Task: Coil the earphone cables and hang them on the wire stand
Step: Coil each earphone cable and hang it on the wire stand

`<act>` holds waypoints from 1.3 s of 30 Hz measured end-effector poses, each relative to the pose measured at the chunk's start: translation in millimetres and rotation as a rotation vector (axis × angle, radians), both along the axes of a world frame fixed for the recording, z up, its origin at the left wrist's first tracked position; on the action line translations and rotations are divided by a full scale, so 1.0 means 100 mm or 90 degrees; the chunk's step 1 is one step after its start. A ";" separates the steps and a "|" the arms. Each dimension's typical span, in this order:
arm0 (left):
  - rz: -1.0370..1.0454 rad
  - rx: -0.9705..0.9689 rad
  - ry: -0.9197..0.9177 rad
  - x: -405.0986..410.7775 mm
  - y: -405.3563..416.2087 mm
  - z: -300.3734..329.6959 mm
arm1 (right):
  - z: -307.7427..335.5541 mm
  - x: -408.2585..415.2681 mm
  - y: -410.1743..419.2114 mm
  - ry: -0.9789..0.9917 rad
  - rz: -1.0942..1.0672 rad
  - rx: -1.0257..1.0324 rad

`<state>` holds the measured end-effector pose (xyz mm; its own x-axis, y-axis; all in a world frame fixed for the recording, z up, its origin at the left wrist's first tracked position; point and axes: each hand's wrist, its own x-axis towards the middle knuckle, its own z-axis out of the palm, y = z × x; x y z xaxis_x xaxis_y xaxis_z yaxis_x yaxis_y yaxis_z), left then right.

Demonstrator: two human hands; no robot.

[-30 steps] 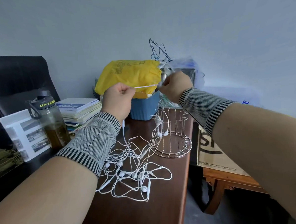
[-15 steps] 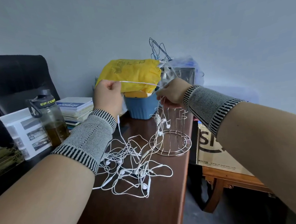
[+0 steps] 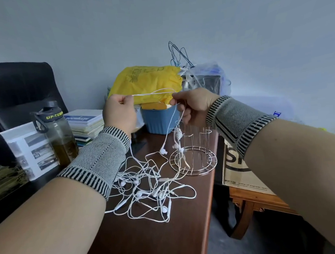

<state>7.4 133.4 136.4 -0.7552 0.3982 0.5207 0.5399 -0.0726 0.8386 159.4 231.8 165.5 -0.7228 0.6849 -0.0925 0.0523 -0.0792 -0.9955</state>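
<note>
Both hands, left and right, pinch one cable taut; seemingly one coil hangs on the stand, tangle remains.

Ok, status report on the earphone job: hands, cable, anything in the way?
Left hand and right hand pinch one white earphone cable, stretched between them. Silver wire stand holds one coiled set. Tangled white earphones remain on desk.
</note>
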 end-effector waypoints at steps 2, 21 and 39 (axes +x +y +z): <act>-0.060 0.002 -0.029 0.05 0.02 -0.03 | 0.05 0.01 -0.01 -0.001 0.018 -0.027; -0.197 -0.060 -0.120 0.15 0.05 -0.16 | 0.12 0.06 0.37 -0.125 -0.198 0.300; -0.313 -0.110 -0.175 0.33 -0.23 -0.48 | -0.52 0.35 0.15 -0.362 -0.065 0.563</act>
<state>40.5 110.6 88.2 -0.5584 0.7974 0.2288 0.2387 -0.1096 0.9649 194.5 247.3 113.8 -0.6647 0.7292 0.1625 0.5631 0.6319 -0.5325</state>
